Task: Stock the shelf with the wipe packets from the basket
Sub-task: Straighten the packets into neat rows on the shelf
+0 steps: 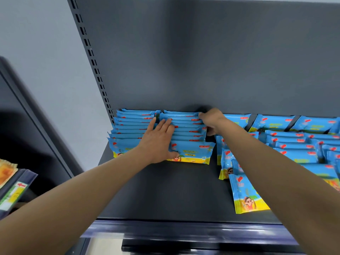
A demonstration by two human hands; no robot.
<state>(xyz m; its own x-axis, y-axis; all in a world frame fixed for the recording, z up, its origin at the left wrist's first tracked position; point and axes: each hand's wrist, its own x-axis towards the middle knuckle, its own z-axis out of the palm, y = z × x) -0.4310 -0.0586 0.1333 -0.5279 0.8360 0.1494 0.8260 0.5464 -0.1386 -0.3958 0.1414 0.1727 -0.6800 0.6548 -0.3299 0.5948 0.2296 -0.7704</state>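
Blue and yellow wipe packets stand in rows on the dark shelf (165, 190). A far-left row (128, 129) leans against the back panel, and a second row (187, 133) stands beside it. My left hand (160, 140) lies flat with straight fingers on the left end of the second row, its thumb on the front packet (195, 153). My right hand (211, 120) curls its fingers round the right end of the same row near the back. More packets (294, 144) lie in looser rows to the right, and one packet (246, 196) lies nearer the front. No basket is in view.
The shelf's grey back panel (202, 61) rises behind the rows, with a slotted upright (92, 57) at the left. A neighbouring shelf edge with a price label (12, 192) and an orange packet (5, 172) shows at lower left. The front rail (184, 229) runs below.
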